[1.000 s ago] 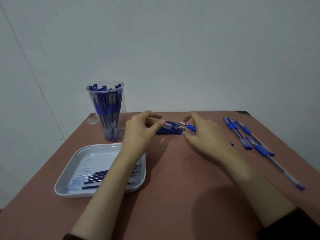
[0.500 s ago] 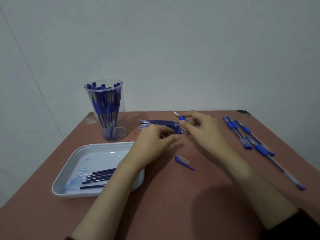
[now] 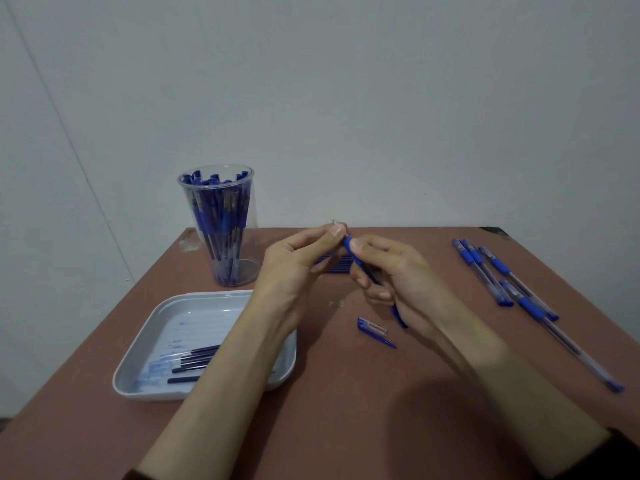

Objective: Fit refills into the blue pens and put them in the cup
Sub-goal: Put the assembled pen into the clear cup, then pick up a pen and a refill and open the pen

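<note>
My right hand (image 3: 398, 278) grips a blue pen (image 3: 360, 263) by its barrel, tip pointing up and to the left. My left hand (image 3: 298, 268) pinches the metal tip end of that pen between thumb and fingers. The pen's blue cap (image 3: 375, 331) lies on the table just below my hands. A pile of blue refills (image 3: 334, 265) lies behind my hands, mostly hidden. The clear cup (image 3: 221, 230), packed with blue pens, stands at the back left.
A white tray (image 3: 194, 306) holding several used refills sits at the front left, partly under my left forearm. Several blue pens (image 3: 502, 275) lie in a row at the right side of the brown table (image 3: 346, 410).
My left hand has risen from the refill pile to the pen's tip. My right hand has lifted the pen off the table toward me. The cap has lain on the table since half a second ago.
</note>
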`<state>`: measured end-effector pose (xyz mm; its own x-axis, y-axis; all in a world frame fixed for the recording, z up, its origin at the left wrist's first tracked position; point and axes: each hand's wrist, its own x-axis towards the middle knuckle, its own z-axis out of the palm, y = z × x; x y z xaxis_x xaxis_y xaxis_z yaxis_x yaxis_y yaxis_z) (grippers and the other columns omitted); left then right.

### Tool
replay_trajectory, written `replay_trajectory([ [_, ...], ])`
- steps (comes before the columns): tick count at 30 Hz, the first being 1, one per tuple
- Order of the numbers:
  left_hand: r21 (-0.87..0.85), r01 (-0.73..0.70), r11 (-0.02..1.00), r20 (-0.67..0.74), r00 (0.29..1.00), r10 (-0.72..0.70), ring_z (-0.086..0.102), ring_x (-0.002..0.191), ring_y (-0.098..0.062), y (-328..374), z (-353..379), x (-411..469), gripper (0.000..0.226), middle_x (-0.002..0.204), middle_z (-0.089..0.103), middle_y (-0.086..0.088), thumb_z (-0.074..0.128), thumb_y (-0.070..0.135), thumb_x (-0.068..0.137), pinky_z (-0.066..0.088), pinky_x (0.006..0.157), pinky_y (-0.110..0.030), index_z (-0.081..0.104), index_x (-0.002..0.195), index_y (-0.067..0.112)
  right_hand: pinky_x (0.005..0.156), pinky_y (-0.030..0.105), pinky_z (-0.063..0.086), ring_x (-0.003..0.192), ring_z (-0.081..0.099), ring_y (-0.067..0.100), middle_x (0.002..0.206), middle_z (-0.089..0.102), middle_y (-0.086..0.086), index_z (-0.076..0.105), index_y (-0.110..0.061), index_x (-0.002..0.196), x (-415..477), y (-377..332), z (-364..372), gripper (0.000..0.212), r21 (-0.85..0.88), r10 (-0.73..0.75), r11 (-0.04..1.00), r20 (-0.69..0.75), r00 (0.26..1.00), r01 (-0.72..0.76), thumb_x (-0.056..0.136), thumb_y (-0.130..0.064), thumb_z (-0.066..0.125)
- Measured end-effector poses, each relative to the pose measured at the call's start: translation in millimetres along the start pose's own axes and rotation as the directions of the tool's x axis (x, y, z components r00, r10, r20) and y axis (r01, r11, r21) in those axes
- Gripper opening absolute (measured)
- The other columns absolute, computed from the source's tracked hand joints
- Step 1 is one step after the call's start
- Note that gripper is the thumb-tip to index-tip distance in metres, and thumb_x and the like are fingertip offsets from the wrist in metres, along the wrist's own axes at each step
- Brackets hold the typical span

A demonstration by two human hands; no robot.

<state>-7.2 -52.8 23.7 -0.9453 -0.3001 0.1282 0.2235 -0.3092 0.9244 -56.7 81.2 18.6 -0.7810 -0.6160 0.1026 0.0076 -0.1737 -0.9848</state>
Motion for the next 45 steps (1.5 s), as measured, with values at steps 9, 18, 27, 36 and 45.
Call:
replay_trajectory([
  [9, -0.128, 0.020, 0.992, 0.022, 1.000, -0.018, 0.068, 0.097, -0.013, 2, 3, 0, 0.028, 0.107, 0.071, -0.008, 0.052, 0.011, 0.094, 0.053, 0.085, -0.025, 0.054, 0.121, 0.013, 0.048, 0.032, 0.010, 0.040, 0.026, 0.012, 0.054, 0.050, 0.001, 0.065, -0.012, 0.088, 3, 6, -1, 0.014, -0.122, -0.074, 0.991, -0.155, 0.985, 0.056, 0.095, -0.022, 0.057],
  [18, -0.009, -0.050, 0.999, -0.004, 0.999, 0.050, 0.069, 0.090, -0.008, 0, -1, 0, 0.032, 0.105, 0.072, -0.005, 0.060, 0.001, 0.086, 0.053, 0.072, -0.015, 0.063, 0.116, 0.010, 0.050, 0.032, 0.013, 0.042, 0.030, 0.013, 0.057, 0.051, 0.005, 0.067, -0.012, 0.089, 1, 1, -4, 0.010, -0.132, -0.065, 0.990, -0.117, 0.991, 0.049, 0.092, -0.020, 0.060],
  [27, 0.112, -0.070, 0.991, -0.048, 0.996, 0.076, 0.068, 0.073, -0.006, 3, -5, 2, 0.029, 0.078, 0.071, 0.001, 0.050, -0.009, 0.088, 0.055, 0.065, -0.018, 0.070, 0.098, 0.011, 0.046, 0.027, 0.020, 0.042, 0.033, 0.013, 0.058, 0.054, 0.006, 0.068, -0.015, 0.085, 1, 4, -6, 0.009, -0.244, -0.007, 0.970, -0.082, 0.997, -0.013, 0.091, -0.021, 0.063],
  [36, 0.183, -0.072, 0.980, -0.109, 0.990, 0.093, 0.066, 0.071, -0.007, -3, -2, 2, 0.014, 0.083, 0.070, -0.003, 0.058, 0.007, 0.090, 0.056, 0.067, -0.019, 0.069, 0.100, 0.007, 0.049, 0.027, 0.017, 0.042, 0.030, 0.013, 0.058, 0.052, 0.006, 0.067, -0.013, 0.086, 4, 7, -7, 0.011, -0.247, 0.057, 0.965, -0.143, 0.988, -0.091, 0.092, -0.020, 0.061],
  [45, 0.857, -0.221, 0.465, 0.151, 0.971, 0.184, 0.055, 0.061, 0.007, -15, -8, 5, 0.013, 0.073, 0.066, 0.009, 0.071, 0.014, 0.081, 0.041, 0.064, -0.002, 0.075, 0.094, 0.015, 0.039, 0.019, 0.024, 0.040, 0.033, 0.011, 0.054, 0.053, 0.001, 0.062, -0.017, 0.079, 5, 2, -17, 0.013, -0.289, 0.037, 0.947, -0.342, 0.939, -0.142, 0.091, -0.020, 0.062],
])
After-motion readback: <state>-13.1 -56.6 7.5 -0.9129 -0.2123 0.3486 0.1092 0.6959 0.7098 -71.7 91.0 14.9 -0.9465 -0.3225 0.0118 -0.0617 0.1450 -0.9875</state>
